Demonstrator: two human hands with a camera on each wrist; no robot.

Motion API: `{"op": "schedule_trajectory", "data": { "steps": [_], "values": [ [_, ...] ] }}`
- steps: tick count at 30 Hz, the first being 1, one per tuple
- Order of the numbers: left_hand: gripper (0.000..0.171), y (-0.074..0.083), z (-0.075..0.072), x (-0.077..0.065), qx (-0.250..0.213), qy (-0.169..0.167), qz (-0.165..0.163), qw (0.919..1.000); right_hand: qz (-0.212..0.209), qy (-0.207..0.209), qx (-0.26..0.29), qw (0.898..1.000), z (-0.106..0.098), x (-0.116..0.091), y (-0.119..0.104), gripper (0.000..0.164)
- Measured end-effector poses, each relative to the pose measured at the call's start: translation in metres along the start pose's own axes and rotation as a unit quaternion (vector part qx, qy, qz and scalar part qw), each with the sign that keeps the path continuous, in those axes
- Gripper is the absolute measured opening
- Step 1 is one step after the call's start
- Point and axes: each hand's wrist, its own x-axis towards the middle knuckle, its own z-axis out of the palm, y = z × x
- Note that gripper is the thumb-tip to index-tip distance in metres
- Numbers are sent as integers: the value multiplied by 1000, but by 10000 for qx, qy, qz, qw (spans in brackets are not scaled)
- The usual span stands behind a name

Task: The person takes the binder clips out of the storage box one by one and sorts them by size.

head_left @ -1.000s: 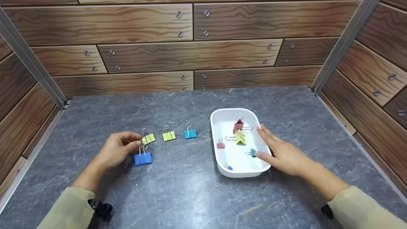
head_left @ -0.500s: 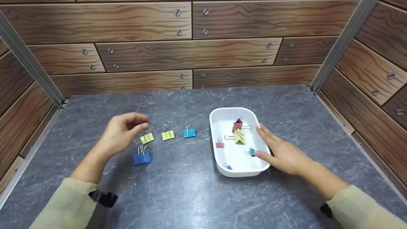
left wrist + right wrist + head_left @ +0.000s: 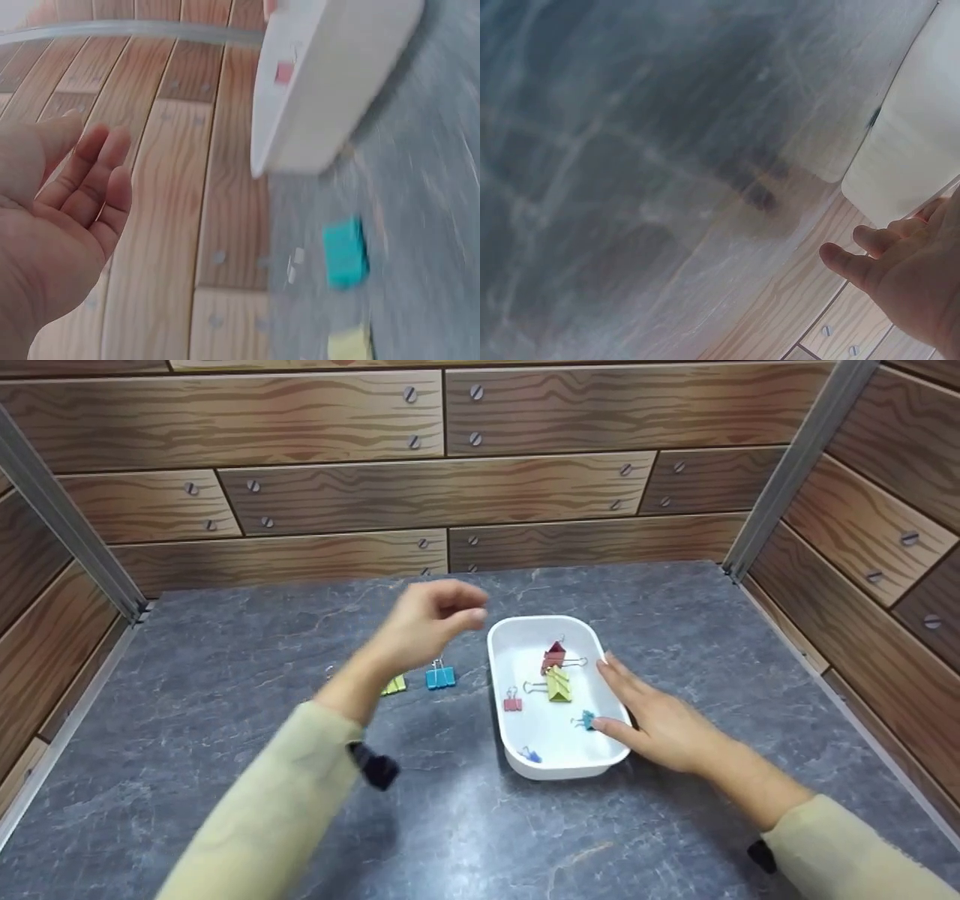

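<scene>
My left hand [image 3: 426, 624] is raised over the table just left of the white tray [image 3: 498, 690], fingers loosely bent. Its palm is bare in the left wrist view. With fairly straight fingers, my right hand [image 3: 664, 724] rests along the tray's right rim, thumb over the edge beside a small teal binder clip [image 3: 587, 721]. Inside the tray lie a large red binder clip [image 3: 553, 660], a yellow one [image 3: 558, 685], a small pink one [image 3: 512, 703] and a small blue one [image 3: 530, 755]. The right wrist view shows fingers [image 3: 877, 240] against the tray's outer wall.
Left of the tray, a blue binder clip [image 3: 441, 677] and a yellow-green clip [image 3: 394, 685] lie on the grey marbled table [image 3: 442, 817]. My left forearm hides other clips there. Wood-patterned panels [image 3: 337, 495] wall in the table's back and sides.
My left hand has left the yellow-green clip at the left, rising and moving right toward the tray with nothing in it. My right hand stays at the tray's rim.
</scene>
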Motion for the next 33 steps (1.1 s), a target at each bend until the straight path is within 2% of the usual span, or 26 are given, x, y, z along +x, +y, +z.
{"op": "schedule_trajectory", "data": {
  "steps": [6,10,14,19,25,30,33],
  "values": [
    [23,-3,42,31,-340,-245,-215,9989,50,-36,10,10000,1,1,0,90],
    [22,-10,64,46,-377,-227,-341,9984,45,-22,67,10000,1,2,0,90],
    [25,-22,88,57,-361,-256,-363,9984,41,3,109,9999,1,0,0,89],
    [31,-38,113,61,-534,-396,-486,9966,65,-8,88,9999,1,-1,1,89],
    [33,-47,123,62,-466,-421,-875,9942,84,19,66,9999,2,-1,2,89],
    [37,-48,125,63,-301,-732,-1164,9900,18,85,81,9999,2,-1,2,89],
    [38,-49,128,64,-79,-907,-1145,9892,5,97,78,9999,2,-2,2,88]
  ]
}}
